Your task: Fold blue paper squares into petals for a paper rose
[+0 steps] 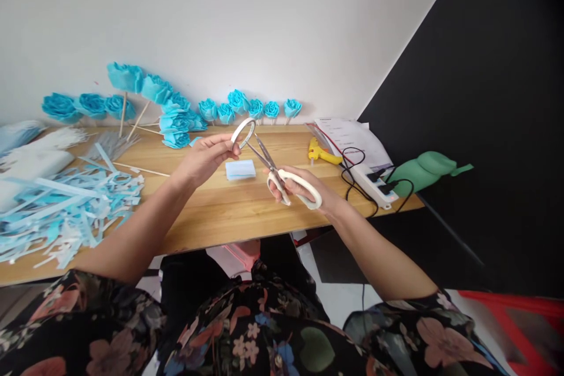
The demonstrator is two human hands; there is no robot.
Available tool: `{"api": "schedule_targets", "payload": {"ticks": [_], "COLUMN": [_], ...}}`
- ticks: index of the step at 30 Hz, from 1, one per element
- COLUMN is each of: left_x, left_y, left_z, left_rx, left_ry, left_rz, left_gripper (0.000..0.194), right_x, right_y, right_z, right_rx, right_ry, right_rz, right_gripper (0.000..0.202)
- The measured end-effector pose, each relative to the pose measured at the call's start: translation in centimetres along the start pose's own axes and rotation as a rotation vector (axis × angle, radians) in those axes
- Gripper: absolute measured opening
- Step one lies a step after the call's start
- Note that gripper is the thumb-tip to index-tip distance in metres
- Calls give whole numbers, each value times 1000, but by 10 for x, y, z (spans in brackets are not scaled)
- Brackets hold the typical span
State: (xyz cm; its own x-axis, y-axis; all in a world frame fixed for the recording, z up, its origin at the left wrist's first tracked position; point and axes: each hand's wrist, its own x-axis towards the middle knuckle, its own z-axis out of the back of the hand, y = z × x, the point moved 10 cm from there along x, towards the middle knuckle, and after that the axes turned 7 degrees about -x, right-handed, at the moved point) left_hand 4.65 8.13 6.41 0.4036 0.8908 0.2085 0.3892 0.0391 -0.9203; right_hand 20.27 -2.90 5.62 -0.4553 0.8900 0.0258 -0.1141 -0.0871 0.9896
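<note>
My left hand [210, 155] is closed on a narrow roll of white tape [235, 134], pinching its rim between thumb and fingers. My right hand [304, 185] grips white-handled scissors [312, 194], whose blades are parted and point up toward the tape roll. One blade tip lies close to the roll; whether it touches the tape I cannot tell. On the wooden table [211, 217], between and behind my hands, lies a small folded pale-blue sheet [240, 170].
Blue crepe-like flowers [238, 101] on sticks line the wall. Cut pale-blue and white strips [66, 205] heap at left. A yellow glue gun [324, 153], papers [352, 140], a power strip [374, 185] with black cables and a green pouch-like object [423, 171] occupy the right.
</note>
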Motion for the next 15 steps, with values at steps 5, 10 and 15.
{"api": "schedule_targets", "payload": {"ticks": [5,10,15], "left_x": [-1,-2,-2], "left_y": [-2,-4,-1], "left_z": [2,-2,2], "left_rx": [5,-26,-1], "left_ry": [-30,8,-5], "left_rz": [-32,-46,-22], "left_gripper": [23,38,47], "right_x": [1,3,5], "right_y": [-1,-1,0], "right_z": [-5,-11,-16], "right_rx": [-17,-15,-7], "right_ry": [20,38,76], "right_rz": [-22,-40,-26], "right_gripper": [60,64,62]}}
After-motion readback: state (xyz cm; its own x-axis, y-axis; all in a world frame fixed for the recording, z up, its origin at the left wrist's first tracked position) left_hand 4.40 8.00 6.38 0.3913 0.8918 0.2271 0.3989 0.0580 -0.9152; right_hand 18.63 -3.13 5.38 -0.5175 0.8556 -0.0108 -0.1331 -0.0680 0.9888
